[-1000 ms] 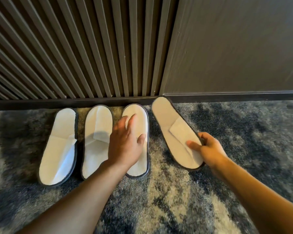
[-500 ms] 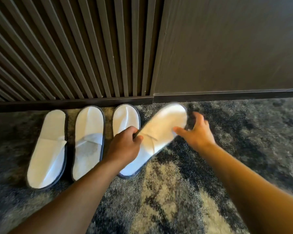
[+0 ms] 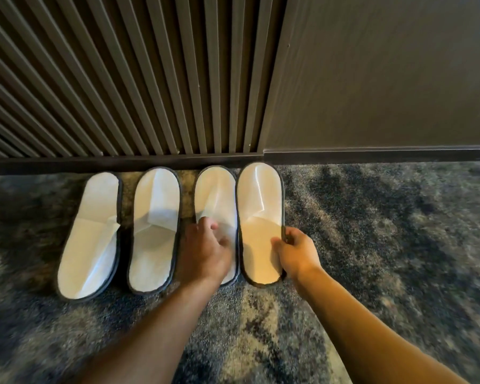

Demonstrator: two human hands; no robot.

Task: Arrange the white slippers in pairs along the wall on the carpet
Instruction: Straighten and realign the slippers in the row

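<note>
Several white slippers with dark trim lie side by side on the carpet, toes at the wall's base. The leftmost slipper leans a little left; the second slipper is beside it. My left hand rests on the third slipper, fingers spread over its lower half. My right hand pinches the right edge of the rightmost slipper, which lies straight and close against the third one.
A dark slatted wall panel and a smooth dark panel rise behind, with a dark skirting strip along the floor. Mottled blue-grey carpet stretches to the right and toward me.
The rightmost slipper was angled, then swung across over the third one; now it lies straight beside it. My right hand moved down to its right edge. My left hand stayed on the third slipper.
</note>
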